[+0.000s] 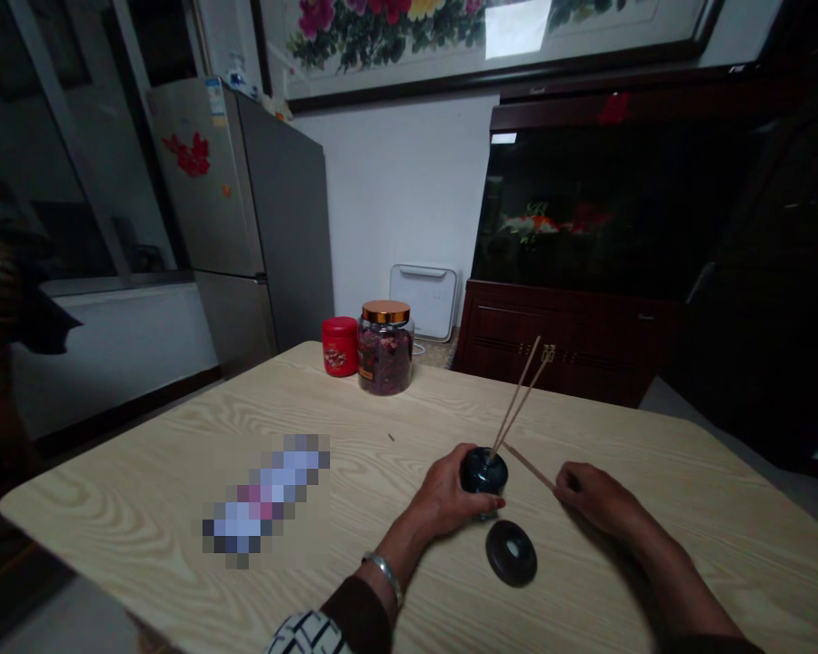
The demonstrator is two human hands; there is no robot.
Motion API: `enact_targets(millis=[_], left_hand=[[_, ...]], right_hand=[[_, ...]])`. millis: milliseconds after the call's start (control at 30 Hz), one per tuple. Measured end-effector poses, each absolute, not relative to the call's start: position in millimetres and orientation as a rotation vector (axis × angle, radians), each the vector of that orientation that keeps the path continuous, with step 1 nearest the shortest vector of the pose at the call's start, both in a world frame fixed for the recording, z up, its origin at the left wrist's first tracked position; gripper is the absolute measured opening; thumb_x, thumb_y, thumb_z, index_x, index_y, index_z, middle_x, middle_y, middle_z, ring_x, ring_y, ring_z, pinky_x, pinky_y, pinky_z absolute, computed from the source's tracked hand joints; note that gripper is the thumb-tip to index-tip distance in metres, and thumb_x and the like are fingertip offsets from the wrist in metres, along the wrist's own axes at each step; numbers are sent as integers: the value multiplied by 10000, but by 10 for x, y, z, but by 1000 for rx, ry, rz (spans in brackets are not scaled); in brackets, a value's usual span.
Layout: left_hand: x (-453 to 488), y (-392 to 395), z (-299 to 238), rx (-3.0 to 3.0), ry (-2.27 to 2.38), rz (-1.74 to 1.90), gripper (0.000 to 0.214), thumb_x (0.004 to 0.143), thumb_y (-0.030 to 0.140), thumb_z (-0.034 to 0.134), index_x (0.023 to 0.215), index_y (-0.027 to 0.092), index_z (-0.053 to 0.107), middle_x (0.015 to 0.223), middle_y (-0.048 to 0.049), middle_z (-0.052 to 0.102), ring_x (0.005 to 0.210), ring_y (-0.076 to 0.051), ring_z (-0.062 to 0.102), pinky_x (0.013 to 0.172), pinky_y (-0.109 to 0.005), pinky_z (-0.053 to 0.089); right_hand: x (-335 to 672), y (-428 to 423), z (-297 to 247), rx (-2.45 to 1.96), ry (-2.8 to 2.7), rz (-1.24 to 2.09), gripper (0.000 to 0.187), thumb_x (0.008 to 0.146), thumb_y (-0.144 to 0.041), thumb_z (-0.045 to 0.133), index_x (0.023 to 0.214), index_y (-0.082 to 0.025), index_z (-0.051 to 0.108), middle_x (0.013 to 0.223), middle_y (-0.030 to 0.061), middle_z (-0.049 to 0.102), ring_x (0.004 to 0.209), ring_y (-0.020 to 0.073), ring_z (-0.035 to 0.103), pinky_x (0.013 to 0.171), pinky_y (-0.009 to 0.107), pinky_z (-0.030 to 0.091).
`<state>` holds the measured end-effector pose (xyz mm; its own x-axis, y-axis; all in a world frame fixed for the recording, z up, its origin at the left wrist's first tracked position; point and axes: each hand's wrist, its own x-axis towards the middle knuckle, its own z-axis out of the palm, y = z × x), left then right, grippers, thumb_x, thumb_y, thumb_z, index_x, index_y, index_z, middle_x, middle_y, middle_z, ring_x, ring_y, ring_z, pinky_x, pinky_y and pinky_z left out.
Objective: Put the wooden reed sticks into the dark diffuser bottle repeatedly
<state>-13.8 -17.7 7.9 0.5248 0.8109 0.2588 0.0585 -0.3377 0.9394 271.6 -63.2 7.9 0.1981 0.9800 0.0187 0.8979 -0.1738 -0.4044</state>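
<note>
My left hand (444, 498) is wrapped around a small, round, dark glossy jar (483, 471) on the table. Two thin brown sticks (522, 400) stand in its mouth, leaning up and to the right. Pinched in my right hand (596, 495) is another thin brown stick (533, 470), its far end close to the jar's mouth; whether it touches the rim I cannot tell. Just in front of the jar lies a dark round disc (503, 561) with a pale spot at its middle.
At the table's (354, 536) back stand a red canister (340, 347) and a copper-lidded clear jar (385, 350) of dark purplish contents. A blurred-out long item (265, 500) lies at left. Behind are a refrigerator (286, 209) and a fish tank (586, 209).
</note>
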Motion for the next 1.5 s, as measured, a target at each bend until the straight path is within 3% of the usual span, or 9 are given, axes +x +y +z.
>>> enact_targets(millis=[200,367,467,600,1000,1367,1500], left_hand=[[-135,-173,74,1753,759,918,652,592,327,876,1174,186,619,1037,-45,696,955,-228,628,819,-291,478],[-136,-153,27,1760,768,917,653,579,362,884,1160,204,630,1022,-38,691,946,-229,625,804,-291,480],[-130,-143,4,1746,758,921,665,581,361,884,1175,206,626,1042,-42,691,962,-230,626,816,-292,481],[-121,-137,-11,1754,764,930,675,572,364,891,1172,208,625,1040,-41,694,957,-229,625,816,-295,482],[-155,-180,90,1772,778,914,655,589,382,883,1170,215,629,1023,-28,699,943,-222,632,811,-290,474],[-142,-154,50,1788,786,927,695,578,398,882,1193,210,619,1056,-51,694,958,-239,627,829,-314,481],[-136,-144,25,1767,779,912,725,564,387,892,1208,205,614,1067,-59,693,963,-240,627,825,-309,485]], right_hand=[[2733,-677,201,-2045,-1758,389,135,769,-304,568,675,-215,603,714,25,685,684,174,591,635,274,402],[2642,-822,826,-1614,-1298,411,291,666,-476,733,735,-200,675,645,9,629,607,159,553,542,267,426],[2388,-897,1205,-1225,-887,456,376,582,-461,843,818,-213,686,764,9,654,670,139,586,493,204,439],[1970,-881,1399,-951,-799,474,348,582,-387,890,788,-202,680,797,11,650,704,120,599,475,158,473],[1696,-700,1162,-1058,-1016,333,259,756,-401,798,842,-202,655,760,3,656,694,127,612,545,204,541],[1607,-710,888,-1307,-1422,640,332,826,-517,670,850,-187,640,815,32,653,749,183,637,621,292,528],[1934,-776,774,-1475,-1451,549,357,865,-549,565,915,-204,641,861,57,675,769,214,652,639,321,512]])
